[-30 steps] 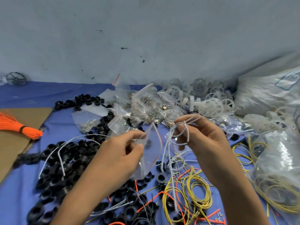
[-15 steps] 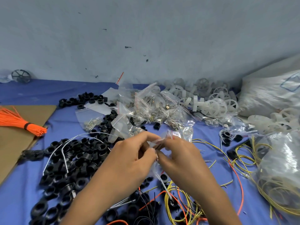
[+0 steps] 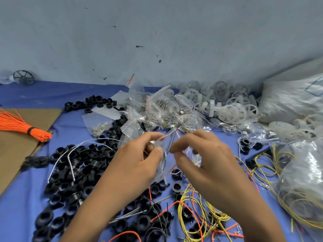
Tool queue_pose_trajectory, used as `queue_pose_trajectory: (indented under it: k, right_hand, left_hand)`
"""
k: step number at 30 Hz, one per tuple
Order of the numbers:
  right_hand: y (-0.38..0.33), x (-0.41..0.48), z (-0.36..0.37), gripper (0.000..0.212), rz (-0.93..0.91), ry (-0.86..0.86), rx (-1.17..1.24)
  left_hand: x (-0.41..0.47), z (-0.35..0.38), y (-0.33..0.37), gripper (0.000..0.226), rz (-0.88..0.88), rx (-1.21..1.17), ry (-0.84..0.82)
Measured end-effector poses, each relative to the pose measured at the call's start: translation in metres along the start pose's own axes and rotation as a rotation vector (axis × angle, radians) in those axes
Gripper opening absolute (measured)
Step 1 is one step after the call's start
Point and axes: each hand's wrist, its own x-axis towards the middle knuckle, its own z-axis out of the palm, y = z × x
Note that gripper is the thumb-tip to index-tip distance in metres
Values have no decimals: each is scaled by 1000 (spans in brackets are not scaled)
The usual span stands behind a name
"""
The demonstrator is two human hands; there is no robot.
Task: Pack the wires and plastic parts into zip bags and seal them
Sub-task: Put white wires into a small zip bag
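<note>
Small clear plastic zip bag (image 3: 166, 147), thin white wire (image 3: 165, 164) inside | left hand (image 3: 139, 159), right hand (image 3: 201, 154): each pinching its mouth | advice: tuck wire clear, press strip end-to-end.

White wire (image 3: 165, 158) out of right hand (image 3: 206, 159), apparently inside zip bag (image 3: 163, 170); hand now beside left hand (image 3: 139, 159).

Blue bench (image 3: 21, 206) runs back to grey wall (image 3: 157, 32); wall flecked with dark specks. Brown cardboard (image 3: 17, 154) flat on bench, left edge. White sack (image 3: 288, 102) far right, against wall, blue print on it.
</note>
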Motion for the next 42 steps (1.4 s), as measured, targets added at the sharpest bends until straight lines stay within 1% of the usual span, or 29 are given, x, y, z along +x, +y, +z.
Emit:
queue_pose_trajectory:
  k: [1, 3, 5, 7, 9, 11, 13, 16, 17, 19, 21, 24, 27, 31, 34, 36, 38, 39, 40, 42]
  right_hand:
    - [-4, -1, 0, 20, -36, -93, -17]
    - [-6, -3, 4, 24, -90, -275, -139]
    - [-4, -6, 9, 16, -93, -326, -293]
    - [-3, -7, 15, 7, 0, -379, -396]
    - [-4, -6, 23, 9, 28, -450, -460]
    - [-1, -7, 27, 13, 3, -498, -425]
    - [2, -6, 24, 13, -49, -525, -290]
    - [1, -3, 15, 21, -66, -438, -65]
    - [1, -2, 14, 24, -48, -400, -16]
    - [3, -1, 12, 26, -28, -341, 5]
    - [4, -1, 10, 23, -35, -291, 29]
    - [4, 0, 9, 15, -71, -189, 145]
    - [5, 0, 7, 15, -75, -110, 243]
    - [8, 0, 0, 20, -40, -67, 405]
    - [11, 3, -3, 21, -24, 39, 478]
    - [15, 5, -6, 18, -18, 133, 479]
    - [22, 6, -9, 8, 1, 158, 443]
    - [25, 6, -9, 3, 12, 123, 387]
    - [29, 5, -8, 3, 27, 78, 318]
    - [33, 3, -5, 10, 57, 4, 246]
  left_hand:
    - [0, 0, 1, 31, -4, -9, -10]
    - [-2, -1, 2, 34, 7, -1, -65]
    - [-5, -1, 5, 35, 27, 26, -156]
    - [-9, -1, 7, 34, 64, 64, -249]
    - [-12, 0, 10, 32, 110, 118, -288]
    - [-12, 1, 11, 28, 126, 158, -265]
    - [-11, -1, 12, 23, 132, 201, -187]
    - [-9, -5, 13, 14, 142, 230, -106]
    - [-9, -7, 13, 12, 145, 236, -98]
    - [-11, -10, 16, 11, 157, 261, -76]
    - [-12, -10, 18, 16, 155, 272, -38]
    - [-12, -8, 17, 7, 97, 283, 33]
    - [-12, -11, 14, 20, 69, 213, 82]
    - [-7, -16, 9, 46, 17, 121, 62]
    - [-2, -17, 4, 50, 23, 32, 160]
    - [1, -20, 2, 47, 56, -19, 235]
    - [4, -23, 0, 43, 79, -41, 282]
    - [5, -23, -2, 42, 82, -44, 292]
    - [7, -24, -4, 42, 80, -45, 297]
    - [9, -24, -8, 43, 76, -49, 299]
